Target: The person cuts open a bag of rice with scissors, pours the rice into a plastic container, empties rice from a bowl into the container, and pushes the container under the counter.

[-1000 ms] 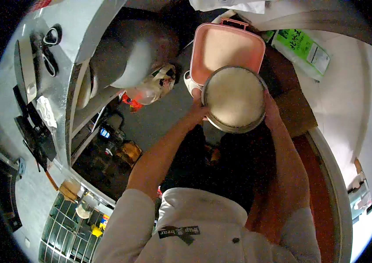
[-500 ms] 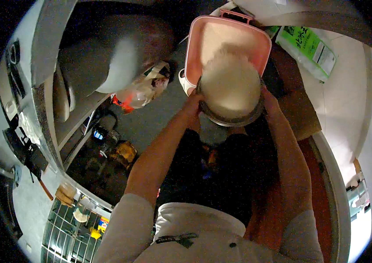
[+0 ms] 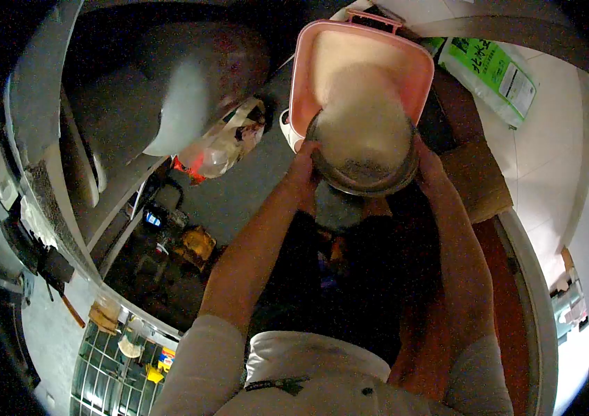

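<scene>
A round metal bowl [image 3: 353,186] tips forward over the near edge of a pink bin [image 3: 418,89]. Pale grains that look like rice [image 3: 367,118] slide from the bowl into the bin, which holds a layer of the same grain. On the bowl's left side, my left hand [image 3: 305,165] grips the rim. The opposite side is held by my right hand [image 3: 429,163]. Bare metal shows at the bowl's near side. My fingertips under the bowl are hidden.
To the right, a green and clear printed plastic bag [image 3: 492,76] lies on light tiles, near a brown cardboard piece [image 3: 478,184]. At the left are a crumpled plastic bag [image 3: 228,142] and a yellowish-brown object [image 3: 197,243] on the dark floor.
The bowl has tilted further toward the bin. Grain has slid forward out of it, baring metal at the near side. Both hands keep their hold.
</scene>
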The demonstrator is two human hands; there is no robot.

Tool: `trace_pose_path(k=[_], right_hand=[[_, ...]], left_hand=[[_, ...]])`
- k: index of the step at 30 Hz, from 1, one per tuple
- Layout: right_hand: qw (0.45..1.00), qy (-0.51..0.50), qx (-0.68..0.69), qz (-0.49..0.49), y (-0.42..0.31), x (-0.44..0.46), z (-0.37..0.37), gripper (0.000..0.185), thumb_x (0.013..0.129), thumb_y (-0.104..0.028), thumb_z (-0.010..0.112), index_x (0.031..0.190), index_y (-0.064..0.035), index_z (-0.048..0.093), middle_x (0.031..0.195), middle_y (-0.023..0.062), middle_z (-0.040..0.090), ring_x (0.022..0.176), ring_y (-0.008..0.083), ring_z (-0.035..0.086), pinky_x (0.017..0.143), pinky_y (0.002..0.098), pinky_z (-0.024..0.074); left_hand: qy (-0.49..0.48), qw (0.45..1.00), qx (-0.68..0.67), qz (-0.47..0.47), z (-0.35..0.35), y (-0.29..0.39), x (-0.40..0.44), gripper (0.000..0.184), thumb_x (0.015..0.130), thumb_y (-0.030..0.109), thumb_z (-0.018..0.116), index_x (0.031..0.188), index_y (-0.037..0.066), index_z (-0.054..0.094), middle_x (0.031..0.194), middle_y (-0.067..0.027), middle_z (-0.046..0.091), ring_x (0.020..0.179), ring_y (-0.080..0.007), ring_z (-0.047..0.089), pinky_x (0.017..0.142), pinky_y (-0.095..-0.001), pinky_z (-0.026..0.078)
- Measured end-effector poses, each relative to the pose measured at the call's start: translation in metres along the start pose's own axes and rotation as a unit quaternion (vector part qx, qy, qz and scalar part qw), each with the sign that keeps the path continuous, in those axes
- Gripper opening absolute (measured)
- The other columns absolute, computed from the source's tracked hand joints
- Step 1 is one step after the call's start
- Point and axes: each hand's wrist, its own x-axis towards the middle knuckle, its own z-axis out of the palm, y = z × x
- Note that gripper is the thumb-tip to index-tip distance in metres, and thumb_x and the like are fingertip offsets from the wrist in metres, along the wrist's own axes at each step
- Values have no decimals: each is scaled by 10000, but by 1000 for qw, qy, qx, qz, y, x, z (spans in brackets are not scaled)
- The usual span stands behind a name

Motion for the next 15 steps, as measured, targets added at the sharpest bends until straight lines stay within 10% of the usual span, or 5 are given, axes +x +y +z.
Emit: trace_pose_path(k=[15], right_hand=[[985, -93, 142, -27, 0, -4, 15, 521, 982, -418, 368, 1379, -81, 383, 1374, 59, 451, 1246, 221, 432, 1043, 380, 350]], left_hand=[[-30, 998, 9, 47, -5, 0, 20, 475, 832, 445, 545, 1207, 155, 514, 1065, -24, 591, 955, -188, 562, 840, -338, 458]])
